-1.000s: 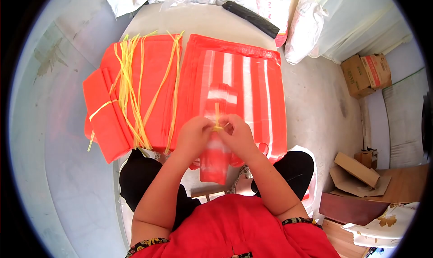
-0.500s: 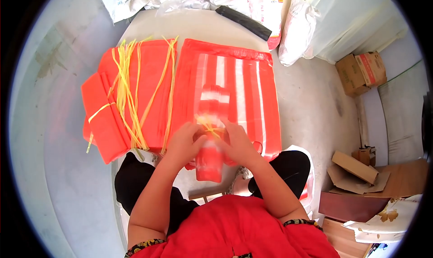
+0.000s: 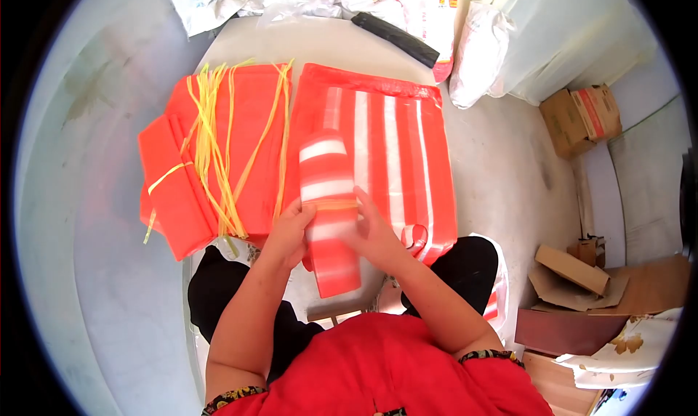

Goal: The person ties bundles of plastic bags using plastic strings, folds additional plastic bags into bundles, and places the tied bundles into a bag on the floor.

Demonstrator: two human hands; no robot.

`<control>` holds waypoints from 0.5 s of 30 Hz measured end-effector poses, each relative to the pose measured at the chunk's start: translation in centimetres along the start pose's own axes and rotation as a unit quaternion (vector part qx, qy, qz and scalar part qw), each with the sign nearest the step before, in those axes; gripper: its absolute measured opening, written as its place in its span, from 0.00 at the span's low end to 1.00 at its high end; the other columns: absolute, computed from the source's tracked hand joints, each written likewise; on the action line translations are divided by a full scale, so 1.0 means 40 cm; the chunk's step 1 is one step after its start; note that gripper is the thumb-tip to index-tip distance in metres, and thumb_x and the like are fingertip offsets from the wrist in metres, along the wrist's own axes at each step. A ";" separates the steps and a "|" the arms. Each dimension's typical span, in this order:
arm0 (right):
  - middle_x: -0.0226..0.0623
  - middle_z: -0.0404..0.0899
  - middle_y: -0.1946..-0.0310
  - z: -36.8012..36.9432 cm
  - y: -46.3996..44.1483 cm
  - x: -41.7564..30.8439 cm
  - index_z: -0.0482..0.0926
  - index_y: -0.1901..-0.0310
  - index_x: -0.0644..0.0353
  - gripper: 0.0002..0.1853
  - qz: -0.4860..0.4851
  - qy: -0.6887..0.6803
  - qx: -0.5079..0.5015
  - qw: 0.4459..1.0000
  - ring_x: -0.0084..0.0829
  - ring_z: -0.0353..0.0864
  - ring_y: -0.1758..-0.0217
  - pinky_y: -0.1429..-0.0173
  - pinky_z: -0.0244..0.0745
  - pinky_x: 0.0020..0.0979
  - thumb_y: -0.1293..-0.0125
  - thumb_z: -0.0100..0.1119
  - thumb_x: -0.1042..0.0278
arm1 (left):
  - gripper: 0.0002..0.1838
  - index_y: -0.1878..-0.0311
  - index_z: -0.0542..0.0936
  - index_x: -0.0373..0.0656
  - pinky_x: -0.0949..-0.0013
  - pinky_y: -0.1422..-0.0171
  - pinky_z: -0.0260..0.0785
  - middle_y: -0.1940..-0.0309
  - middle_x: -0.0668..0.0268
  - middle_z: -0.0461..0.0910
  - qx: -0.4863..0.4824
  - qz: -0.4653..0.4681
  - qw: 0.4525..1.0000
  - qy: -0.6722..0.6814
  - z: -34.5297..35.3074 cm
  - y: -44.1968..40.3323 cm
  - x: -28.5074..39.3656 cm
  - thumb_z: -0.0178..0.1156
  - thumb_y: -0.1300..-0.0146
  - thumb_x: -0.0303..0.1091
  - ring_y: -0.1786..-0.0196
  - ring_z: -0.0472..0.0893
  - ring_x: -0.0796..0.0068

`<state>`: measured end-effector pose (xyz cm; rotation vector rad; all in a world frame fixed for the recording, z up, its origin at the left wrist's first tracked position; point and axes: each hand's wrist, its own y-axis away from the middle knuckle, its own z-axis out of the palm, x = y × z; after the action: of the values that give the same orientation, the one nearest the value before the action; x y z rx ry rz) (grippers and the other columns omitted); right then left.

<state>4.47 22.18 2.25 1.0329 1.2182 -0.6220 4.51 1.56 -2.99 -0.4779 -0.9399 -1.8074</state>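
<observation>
Held above my lap is a folded bundle of red-and-white striped plastic (image 3: pixel 334 265), with a flat yellow strip (image 3: pixel 331 205) around its middle. My left hand (image 3: pixel 292 234) grips the bundle's left edge, and my right hand (image 3: pixel 374 234) has its right edge. Under its far end lies a stack of striped plastic (image 3: pixel 392 147) with a small red loop at the near right corner. To the left, long loose yellow strips (image 3: pixel 211 151) lie across a stack of plain red sheets (image 3: pixel 251 118). Another folded red bundle (image 3: pixel 178 194) there has a yellow strip around it.
A dark block (image 3: pixel 396 39) rests at the table's (image 3: pixel 305 42) far edge, near white packaging. Beyond the right side stands a white sack (image 3: pixel 480 56). Cardboard boxes (image 3: pixel 582 118) are farther right, and flattened cardboard (image 3: pixel 574 278) lies nearer on the right.
The bundle has turned: the yellow knot and loose ends that faced up no longer show, and a flat band lies there instead. My fingers have moved from the strip to the bundle's edges.
</observation>
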 end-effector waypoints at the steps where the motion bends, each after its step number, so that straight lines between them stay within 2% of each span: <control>1: 0.52 0.60 0.21 -0.003 0.007 0.011 0.45 0.14 0.55 0.47 -0.015 -0.006 0.009 1.000 0.39 0.66 0.21 0.24 0.71 0.40 0.27 0.64 0.71 | 0.19 0.31 0.73 0.41 0.59 0.39 0.81 0.39 0.60 0.82 0.009 -0.012 1.000 0.003 0.012 -0.004 -0.003 0.51 0.17 0.39 0.40 0.84 0.66; 3: 0.52 0.58 0.20 -0.004 0.031 0.026 0.45 0.14 0.54 0.48 -0.035 -0.007 0.036 0.999 0.40 0.64 0.20 0.22 0.68 0.39 0.28 0.65 0.71 | 0.19 0.31 0.73 0.41 0.60 0.41 0.81 0.39 0.60 0.82 0.024 -0.036 0.999 0.009 0.048 -0.016 -0.011 0.51 0.17 0.40 0.41 0.84 0.66; 4: 0.51 0.57 0.19 -0.010 0.046 0.032 0.45 0.14 0.54 0.48 -0.043 -0.008 0.050 0.998 0.40 0.63 0.19 0.21 0.66 0.39 0.28 0.65 0.71 | 0.19 0.32 0.74 0.40 0.60 0.42 0.80 0.39 0.58 0.82 0.035 -0.012 0.997 -0.072 0.063 -0.025 -0.023 0.52 0.17 0.40 0.41 0.84 0.65; 6: 0.43 0.54 0.18 -0.040 0.067 0.064 0.43 0.14 0.54 0.49 -0.037 0.040 0.061 0.997 0.31 0.70 0.27 0.28 0.72 0.33 0.30 0.62 0.75 | 0.19 0.35 0.76 0.39 0.60 0.45 0.80 0.40 0.54 0.83 0.055 0.038 0.970 -0.233 0.097 -0.035 -0.042 0.54 0.18 0.42 0.42 0.85 0.65; 7: 0.39 0.53 0.17 -0.055 0.077 0.078 0.43 0.14 0.55 0.49 -0.033 0.063 0.066 0.995 0.27 0.73 0.31 0.32 0.74 0.31 0.31 0.61 0.76 | 0.19 0.37 0.77 0.38 0.60 0.47 0.79 0.40 0.52 0.83 0.052 0.055 0.938 -0.337 0.117 -0.036 -0.040 0.55 0.19 0.42 0.42 0.85 0.63; 8: 0.36 0.57 0.18 -0.083 0.090 0.087 0.47 0.14 0.56 0.48 0.007 0.038 0.057 0.998 0.21 0.77 0.41 0.43 0.78 0.27 0.32 0.62 0.77 | 0.19 0.39 0.78 0.37 0.59 0.48 0.78 0.41 0.50 0.82 0.046 0.073 0.895 -0.437 0.138 -0.036 -0.032 0.56 0.20 0.43 0.43 0.85 0.61; 9: 0.41 0.59 0.20 -0.115 0.107 0.088 0.50 0.15 0.53 0.48 0.014 0.048 0.052 0.997 0.27 0.74 0.35 0.36 0.74 0.30 0.33 0.65 0.74 | 0.19 0.41 0.79 0.36 0.59 0.49 0.78 0.41 0.48 0.82 0.038 0.092 0.841 -0.532 0.165 -0.031 -0.023 0.57 0.21 0.43 0.43 0.85 0.59; 11: 0.51 0.64 0.23 -0.197 0.152 0.083 0.56 0.16 0.47 0.47 0.026 0.070 0.048 0.996 0.40 0.68 0.22 0.22 0.67 0.37 0.35 0.70 0.68 | 0.19 0.42 0.79 0.37 0.57 0.43 0.76 0.43 0.46 0.82 0.057 0.093 0.799 -0.592 0.198 -0.030 -0.012 0.60 0.25 0.42 0.43 0.83 0.53; 12: 0.50 0.67 0.25 -0.248 0.189 0.074 0.58 0.17 0.48 0.46 0.046 0.048 0.038 0.997 0.38 0.71 0.26 0.24 0.69 0.36 0.35 0.69 0.69 | 0.19 0.43 0.80 0.37 0.56 0.40 0.75 0.44 0.45 0.81 0.062 0.093 0.776 -0.621 0.205 -0.034 -0.014 0.61 0.27 0.42 0.43 0.82 0.50; 14: 0.48 0.71 0.28 -0.360 0.275 0.034 0.60 0.17 0.49 0.45 0.099 0.039 0.029 0.994 0.35 0.74 0.30 0.26 0.71 0.35 0.36 0.68 0.70 | 0.23 0.37 0.79 0.40 0.53 0.29 0.69 0.37 0.46 0.79 0.090 0.267 0.647 -0.709 0.160 -0.068 -0.056 0.63 0.29 0.42 0.34 0.78 0.46; 15: 0.48 0.71 0.29 -0.416 0.331 0.004 0.60 0.17 0.49 0.45 0.132 0.048 0.027 0.990 0.34 0.75 0.31 0.27 0.71 0.34 0.36 0.67 0.71 | 0.26 0.32 0.77 0.42 0.49 0.25 0.65 0.31 0.47 0.74 0.089 0.309 0.605 -0.728 0.140 -0.082 -0.068 0.64 0.29 0.44 0.29 0.73 0.46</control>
<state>8.19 42.77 5.98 1.2579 1.1282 -0.4053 2.16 8.18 -2.64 -1.9945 -1.6336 -0.3221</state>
